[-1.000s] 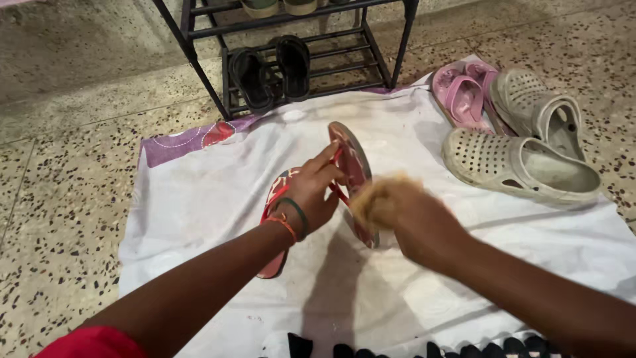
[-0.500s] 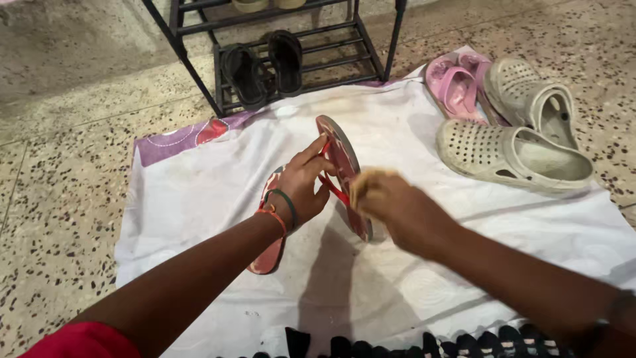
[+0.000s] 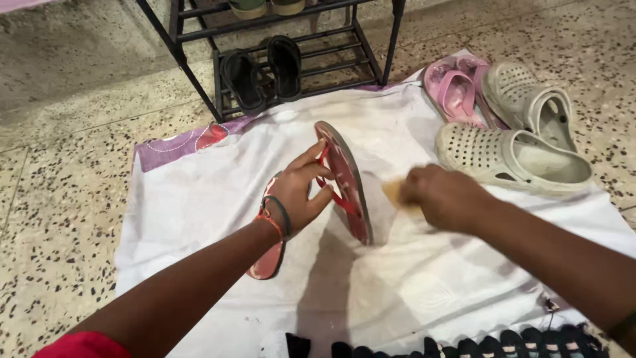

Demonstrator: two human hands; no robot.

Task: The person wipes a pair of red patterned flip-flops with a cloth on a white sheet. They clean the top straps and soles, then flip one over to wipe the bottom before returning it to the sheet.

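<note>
Head view: two red flip-flops (image 3: 341, 176).

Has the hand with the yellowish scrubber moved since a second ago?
Yes. The right hand with the scrubber has pulled away from the upright red flip-flop, to the right, toward the nearer white clog.

A red patterned rubber flip-flop (image 3: 344, 180) stands on edge on the white cloth; a small tan scrubbing pad (image 3: 393, 193) sits just right of it.
</note>
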